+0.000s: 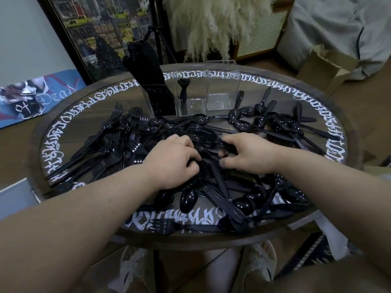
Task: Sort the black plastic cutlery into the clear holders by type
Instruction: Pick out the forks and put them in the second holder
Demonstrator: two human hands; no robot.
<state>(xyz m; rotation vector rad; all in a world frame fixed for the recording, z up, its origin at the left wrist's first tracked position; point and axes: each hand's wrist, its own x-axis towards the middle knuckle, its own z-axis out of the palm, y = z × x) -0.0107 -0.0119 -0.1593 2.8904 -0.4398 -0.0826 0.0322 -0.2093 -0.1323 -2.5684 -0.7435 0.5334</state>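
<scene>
A round table [347, 115] with a band of white lettering around its rim is taken as the landmark. On the left part of the table, a cluster of black forks [118, 140] is spread, tines pointing toward the far edge. At the far centre of the table, three clear holders are set in a row. The left holder [157, 98] is packed with black cutlery standing upright, rising well above its rim; the type cannot be told. The middle holder [191, 102] contains a few forks standing upright, tines up. The right holder [223, 85] is seen with nothing inside it.

Over the centre of the table, the left hand [172, 159] is placed on the mixed pile of cutlery [213, 180], fingers curled down into the black pieces. Whether a piece is actually pinched cannot be told, since the fingertips are hidden among the cutlery. Just beside it, the right hand [247, 153] is likewise laid on the pile, fingers bent and touching black handles; its hold cannot be confirmed either.

On the right part of the table, loose spoons [264, 119] are scattered, near the right holder. Further spoons and knives lie at the near edge of the table.
</scene>
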